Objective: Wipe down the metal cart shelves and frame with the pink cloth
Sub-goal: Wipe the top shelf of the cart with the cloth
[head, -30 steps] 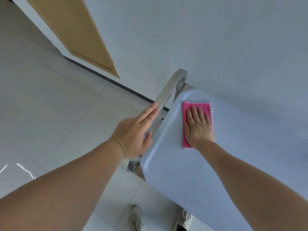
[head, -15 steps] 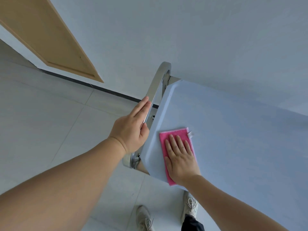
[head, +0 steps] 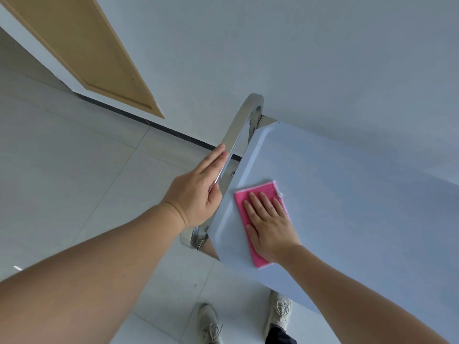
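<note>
A: Well, big pale top shelf [head: 347, 207] of the cart fills the lower right of the frame, chrome handle [head: 238, 135] at its left end.

B: Left hand [head: 196, 192] clasps that handle; right hand [head: 269, 224] lies flat, fingers spread, pressing the pink cloth [head: 260, 192] near the shelf's left edge.

A: Risk?

B: Cloth overhangs the near rim; a hard pull could drag it off, or roll the cart if the clasp slackens.

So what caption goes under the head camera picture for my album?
Right hand presses pink cloth flat on the cart's top shelf; left hand grips the handle.
</note>
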